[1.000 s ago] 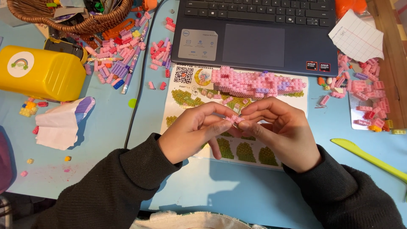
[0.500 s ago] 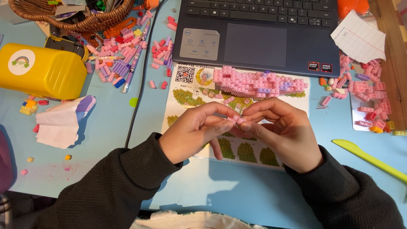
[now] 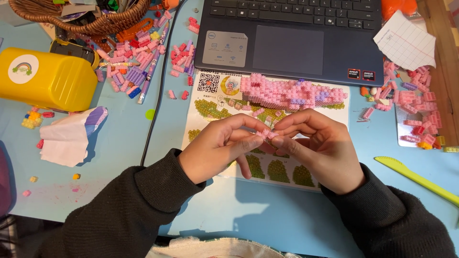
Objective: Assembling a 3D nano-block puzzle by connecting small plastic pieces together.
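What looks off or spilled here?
Loose pink bricks lie scattered over the blue table below the wicker basket, more at right. Crumpled paper lies beside the yellow container. Nothing looks damaged.

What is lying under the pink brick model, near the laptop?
The pink brick model rests on a printed instruction sheet, showing green and yellow pictures. The sheet's part beneath the model is covered, and both hands hide its middle while pinching small pink bricks.
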